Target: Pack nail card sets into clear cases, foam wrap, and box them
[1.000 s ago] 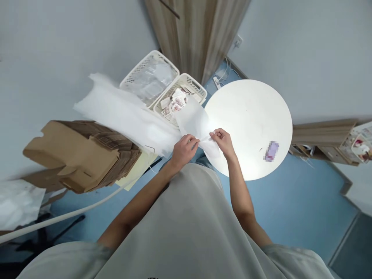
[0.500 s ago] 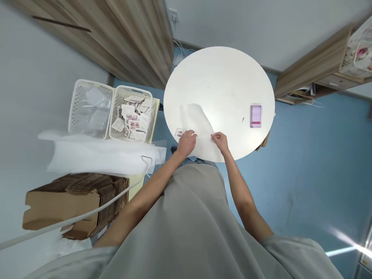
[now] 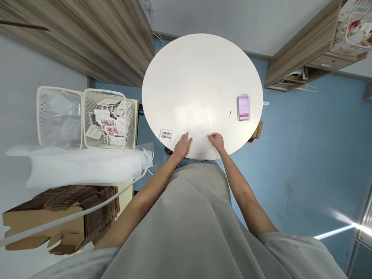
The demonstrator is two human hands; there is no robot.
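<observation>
Thin white sheet [image 3: 198, 133] is laid on the table [image 3: 200, 58] between the hands. Its right edge looks pinched by the right hand [image 3: 217, 141]; left hand [image 3: 182, 147] is spread flat. Small pack [image 3: 166, 135], left of left hand near the rim, could be knocked off by an outward sweep. More room is offered beyond both hands.

It looks like a small packing room: left of the round table [image 3: 200, 69] are plastic baskets [image 3: 90, 104] of little packets [image 3: 109, 122], layered white sheeting [image 3: 84, 164] and stacked brown cardboard boxes [image 3: 43, 213].
</observation>
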